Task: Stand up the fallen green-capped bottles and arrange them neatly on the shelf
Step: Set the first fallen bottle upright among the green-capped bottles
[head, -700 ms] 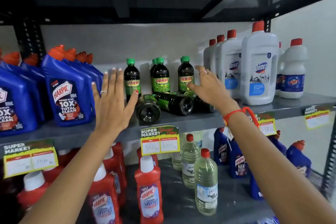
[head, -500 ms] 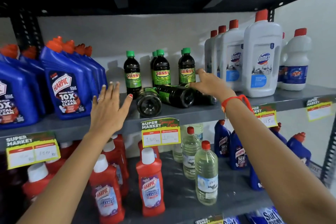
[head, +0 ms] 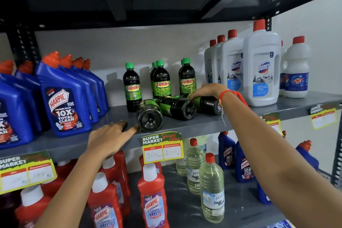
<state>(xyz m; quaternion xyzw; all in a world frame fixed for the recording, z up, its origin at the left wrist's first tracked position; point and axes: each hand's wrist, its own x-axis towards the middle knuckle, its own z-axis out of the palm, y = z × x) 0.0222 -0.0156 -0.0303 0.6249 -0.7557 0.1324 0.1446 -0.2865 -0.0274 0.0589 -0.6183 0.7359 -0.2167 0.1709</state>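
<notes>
Three dark green-capped bottles lie on their sides on the grey shelf [head: 185, 126], bases toward me: a left one [head: 149, 116], a middle one [head: 177, 106] and a right one [head: 208, 104]. Behind them several of the same bottles stand upright, among them one at the left [head: 132, 87], one in the middle [head: 161, 81] and one at the right [head: 187, 79]. My right hand [head: 207, 89] curls over the top of the right fallen bottle. My left hand [head: 111, 137] lies flat on the shelf's front edge, fingers apart, a fingertip just short of the left fallen bottle's base.
Blue Harpic bottles [head: 63, 102] crowd the shelf's left side and white Domex bottles [head: 261, 68] its right. A price tag [head: 162, 147] hangs from the shelf edge. Below stand red Harpic bottles [head: 153, 200] and clear bottles [head: 211, 189].
My right hand came down from the standing bottles onto the right fallen bottle. My left hand dropped from mid-air to the shelf's front edge.
</notes>
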